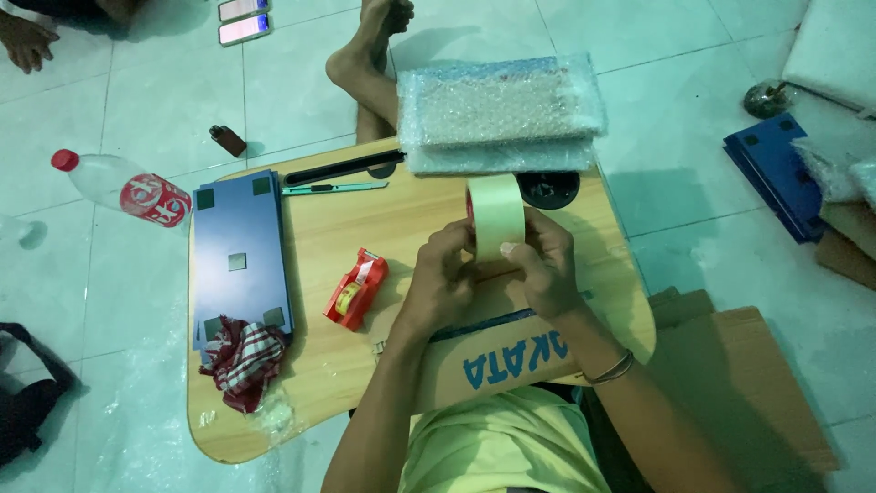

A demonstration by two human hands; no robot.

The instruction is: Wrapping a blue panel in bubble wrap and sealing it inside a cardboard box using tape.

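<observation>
holding a roll of pale tape [497, 217] upright above the table [401, 237], both hands are seen close together near the middle of the picture. the left hand [440, 278] is wrapped on the left side of the roll, its fingers [453, 239] curled and pressed on the rim. the right hand [546, 265] is at the right side, with its fingers [513, 248] pinching the edge of the roll low down. the roll is lifted from the table, just in front of a black round thing [547, 189].

under the wrists a brown cardboard piece [497, 361] with blue print is laid, partly over the near edge of the table. a red tape dispenser [356, 288] is lying on the table just left of the left hand. further left a stack of blue sheets [242, 256] is placed, and a checked cloth [242, 358] is dropped on its near corner. a green cutter [334, 188] and a black bar [342, 168] are seen at the far side of the table. a flat packet in bubble wrap [500, 114] is resting on the far right corner.

on the floor [703, 173], a plastic bottle [123, 190] with red cap is lying at the left, well apart from the hands. a bare foot [365, 46] of another person is seen beyond the table.
</observation>
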